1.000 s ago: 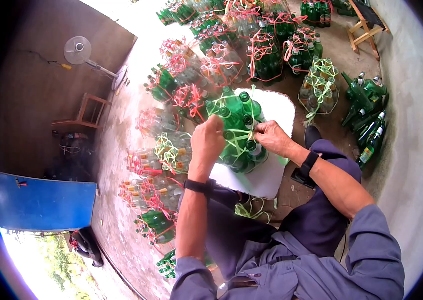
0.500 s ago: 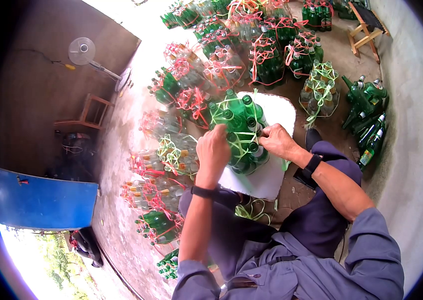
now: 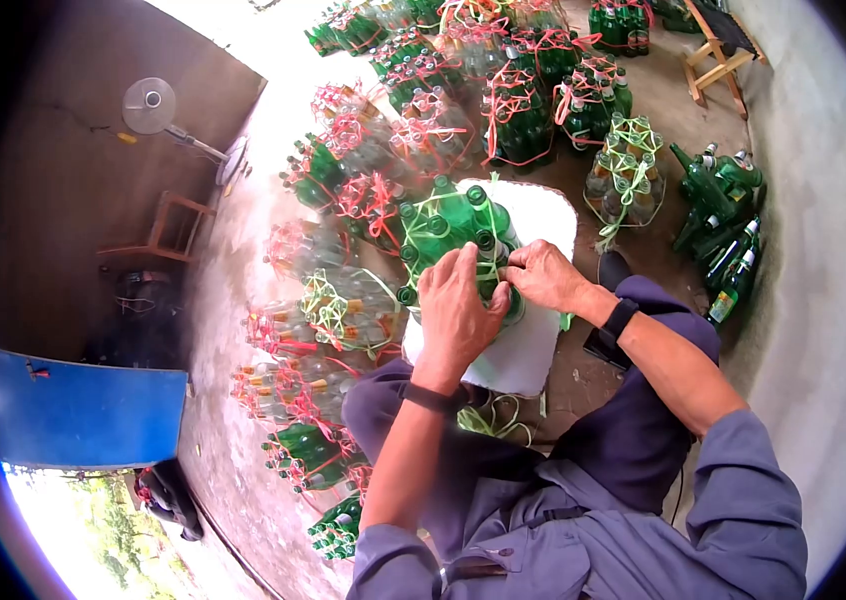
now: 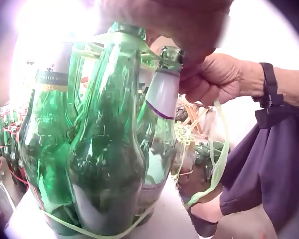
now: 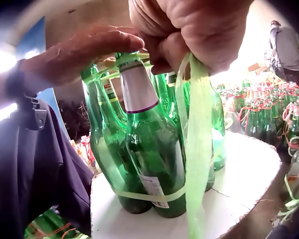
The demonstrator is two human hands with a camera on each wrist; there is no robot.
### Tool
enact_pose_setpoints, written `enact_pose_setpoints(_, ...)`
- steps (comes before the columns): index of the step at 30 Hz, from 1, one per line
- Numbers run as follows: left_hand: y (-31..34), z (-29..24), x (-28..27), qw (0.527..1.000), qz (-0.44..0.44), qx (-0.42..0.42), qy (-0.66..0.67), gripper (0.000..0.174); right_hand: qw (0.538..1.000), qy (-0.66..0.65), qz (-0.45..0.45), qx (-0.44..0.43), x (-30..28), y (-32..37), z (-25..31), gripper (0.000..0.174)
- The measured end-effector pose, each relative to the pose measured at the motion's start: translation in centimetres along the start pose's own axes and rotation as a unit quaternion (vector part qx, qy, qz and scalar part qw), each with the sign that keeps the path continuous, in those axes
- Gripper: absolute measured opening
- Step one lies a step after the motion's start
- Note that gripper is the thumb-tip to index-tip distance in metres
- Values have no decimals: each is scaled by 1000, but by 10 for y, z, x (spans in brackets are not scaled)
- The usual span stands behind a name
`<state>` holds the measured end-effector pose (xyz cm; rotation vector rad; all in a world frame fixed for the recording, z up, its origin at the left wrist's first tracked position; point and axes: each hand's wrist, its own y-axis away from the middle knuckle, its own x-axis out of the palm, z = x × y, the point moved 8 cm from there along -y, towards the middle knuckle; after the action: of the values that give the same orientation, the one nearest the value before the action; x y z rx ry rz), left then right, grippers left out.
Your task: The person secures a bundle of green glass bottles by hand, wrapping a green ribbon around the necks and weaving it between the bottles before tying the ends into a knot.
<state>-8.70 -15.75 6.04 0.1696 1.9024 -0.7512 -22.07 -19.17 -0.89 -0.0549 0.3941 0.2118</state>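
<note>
A bundle of green glass bottles (image 3: pixel 453 215) stands upright on a white board (image 3: pixel 533 350) in front of the person. Light green plastic strap (image 5: pixel 198 144) runs round the necks and, lower down, round the bodies. My left hand (image 3: pixel 458 312) lies over the near bottle tops, fingers extended; the right wrist view shows it flat across them. Beside it, at the right edge of the necks, my right hand (image 3: pixel 551 277) grips the strap with curled fingers. A loose tail of strap (image 4: pixel 220 167) hangs from that hand in the left wrist view.
Bundles tied with red strap (image 3: pixel 428 125) crowd the floor beyond and left. One bundle in green strap (image 3: pixel 626 180) stands to the right, near loose green bottles (image 3: pixel 723 215) by the wall. Cut strap (image 3: pixel 498 420) lies below the board. A folding stool (image 3: pixel 718 60) is at back right.
My left hand has gone from a closed grip at the bundle's left side to extended fingers over the near bottle tops. The right hand keeps its place at the strap.
</note>
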Motion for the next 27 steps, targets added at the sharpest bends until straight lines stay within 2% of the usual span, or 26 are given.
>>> enact_pose_setpoints(2, -1, 2, 7, 999, 24, -26, -39, 65, 1000, 19, 0, -9, -3, 2, 3, 25)
enact_pose_setpoints(5, -5, -3, 3, 999, 25, -12, -45, 67, 984, 109, -33, -134, -10, 5, 22, 25)
enact_pose_setpoints(6, -5, -6, 0, 999, 19, 4, -48, 67, 989, 72, -58, -116, -16, 5, 17, 24)
enact_pose_setpoints(9, -4, -5, 3, 999, 21, -5, -45, 67, 993, 78, -42, -83, -22, 5, 13, 26)
enact_pose_setpoints(15, -5, 1, 2, 999, 14, -14, -32, 67, 984, 122, -51, -119, -23, -3, 14, 30)
enact_pose_setpoints(20, -3, -1, 1, 1000, 7, -12, -24, 64, 972, 161, -63, -161, -18, 2, 15, 25)
enact_pose_setpoints(23, -3, -2, -2, 1000, 5, -6, -15, 65, 975, 152, -59, -150, -14, 0, 7, 25)
enact_pose_setpoints(24, -4, -2, -2, 1000, 14, -4, -13, 65, 970, 161, -57, -175, -14, 0, 16, 24)
enact_pose_setpoints(27, -4, -5, -7, 1000, 7, -3, -26, 66, 974, 160, -52, -152, -17, 3, 19, 22)
